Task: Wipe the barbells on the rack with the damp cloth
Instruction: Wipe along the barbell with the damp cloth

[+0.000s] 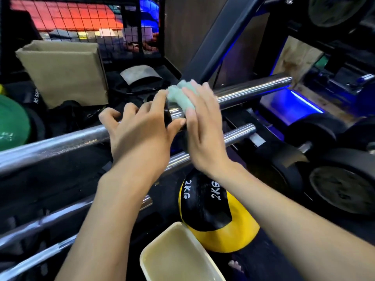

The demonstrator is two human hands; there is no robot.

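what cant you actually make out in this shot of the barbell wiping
Head view only:
- Top barbell under the pale green cloth: covered by the cloth and both hands, so whether it is clean there is unknown.
- Right hand: motion-blurred, so its grip on the cloth is unclear.
- Left hand: its fingertips reach the bar and cloth; how firmly it holds is unclear.
- Cream tub: cut off by the bottom edge.
- Barbell left ends: cut off by the left edge.

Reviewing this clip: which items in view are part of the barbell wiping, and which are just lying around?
In use:
- pale green cloth, pressed on the bar by the right hand
- top barbell, also touched by the left hand
- lower barbells
- cream tub, possibly for the cloth

Lying about:
- yellow and black 2KG ball
- cardboard box
- green plate
- black dumbbells
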